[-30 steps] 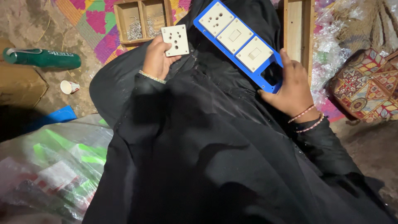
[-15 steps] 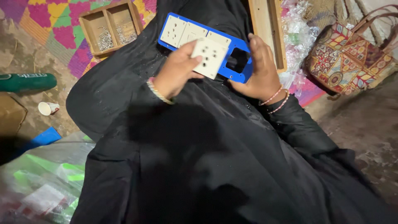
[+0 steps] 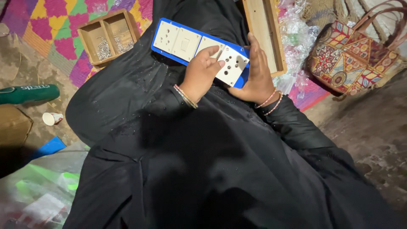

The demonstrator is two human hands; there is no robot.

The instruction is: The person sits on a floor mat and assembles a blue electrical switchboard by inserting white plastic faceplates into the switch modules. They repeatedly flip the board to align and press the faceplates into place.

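White socket module (image 3: pixel 232 65) under left hand (image 3: pixel 200 73) fingertips, over blue plate (image 3: pixel 160 34).

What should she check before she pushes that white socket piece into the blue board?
1. Left hand grips the white socket plate: ok.
2. Right hand steadies the blue board at its end: ok.
3. Plate sits flat in its slot: not ok, it looks tilted.
4. Other white modules already seated: ok.
5. Slot underneath free of bits: cannot tell, hidden.
6. Screw tray within reach: ok, probably.

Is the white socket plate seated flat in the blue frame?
No. The socket plate sits tilted over the blue frame, one edge raised.
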